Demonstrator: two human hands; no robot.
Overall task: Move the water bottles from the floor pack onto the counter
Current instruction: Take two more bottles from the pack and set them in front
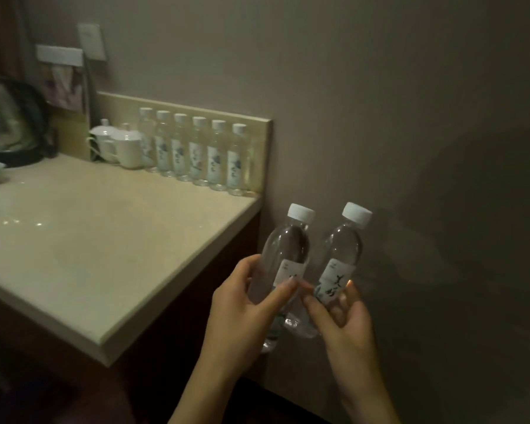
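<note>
L hand (242, 316) grips bottle (283, 255), R hand (343, 316) grips 2nd bottle (340, 258)

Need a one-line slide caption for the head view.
Left hand and right hand each hold a water bottle beside the counter, where six bottles already stand.

two clear white-capped bottles (312, 258) held upright beside counter (104, 240); six bottles (196, 151) lined along backsplash.

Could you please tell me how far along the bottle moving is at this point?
Six clear plastic white-capped water bottles already stand along the beige stone counter backsplash. Each hand, left hand and right hand, holds another bottle beside the counter's edge, not yet placed. The floor pack is out of view.
</note>
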